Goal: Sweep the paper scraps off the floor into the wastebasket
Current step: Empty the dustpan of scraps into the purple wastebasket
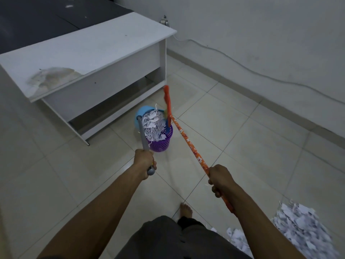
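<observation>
The person stands on the pale tiled floor (242,128) with both arms stretched out ahead. The left hand (144,161) is curled tight round the top of a grey dustpan handle (142,135), whose rounded end pokes out below the fist. That handle runs down and away to a blue dustpan (142,112), which is tipped up against the far side of a purple wastebasket (160,144). White paper scraps (153,124) are heaped across the mouth of the pan and over the top of the basket.

The right hand (221,179) is clamped round an orange flowered broom handle (188,144), with the end of the stick running back along the forearm. The orange broom head (167,101) is lifted and turned on edge at the right rim of the basket, just beside the heap of scraps.

A big pile of paper scraps (298,227) lies on the tiles at the person's right, well apart from the basket. One bare foot (186,210) shows between the arms. The basket stands just in front of a white desk (93,49) with a stained corner, and a cable (242,64) trails along the wall behind.
</observation>
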